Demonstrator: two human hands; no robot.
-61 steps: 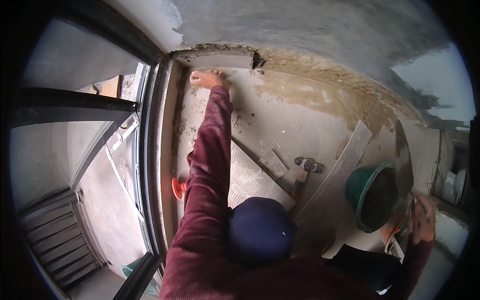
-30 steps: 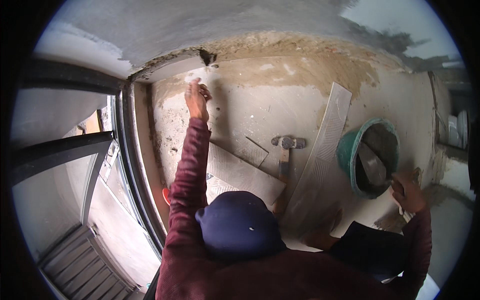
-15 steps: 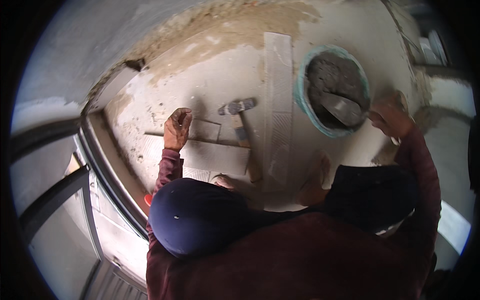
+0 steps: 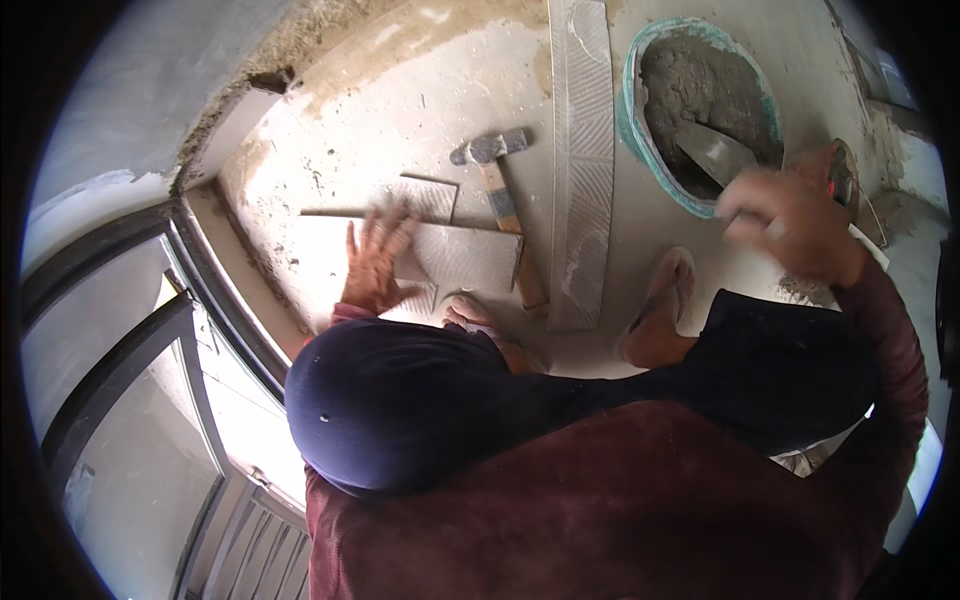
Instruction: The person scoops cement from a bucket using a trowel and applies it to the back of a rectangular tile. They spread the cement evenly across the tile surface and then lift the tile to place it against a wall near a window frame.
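My left hand [image 4: 376,262] is spread open over a pale flat tile [image 4: 465,257], its fingertips smeared by motion; whether it touches the tile I cannot tell. A smaller tile piece with a ridged face [image 4: 432,196] lies just beyond. On the right, my right hand [image 4: 795,228], blurred too, is curled closed at the handle end of a trowel. The trowel's grey blade [image 4: 716,152] rests in wet grey mortar [image 4: 690,75] inside a teal tub [image 4: 627,105]. Between the hands lies a hammer [image 4: 490,148] with a wooden handle, its lower end beside the flat tile.
A long strip of ridged tiles [image 4: 583,165] runs between hammer and tub. My feet [image 4: 672,290] stand near the tiles and tub. A round dark and orange object [image 4: 840,175] sits by the right wall. On the left is a dark-framed glass door [image 4: 115,375].
My left hand has opened from a loose pinch and spread over the flat tile. My right hand has closed at the trowel's handle. The view has shifted, so the floor things appear higher.
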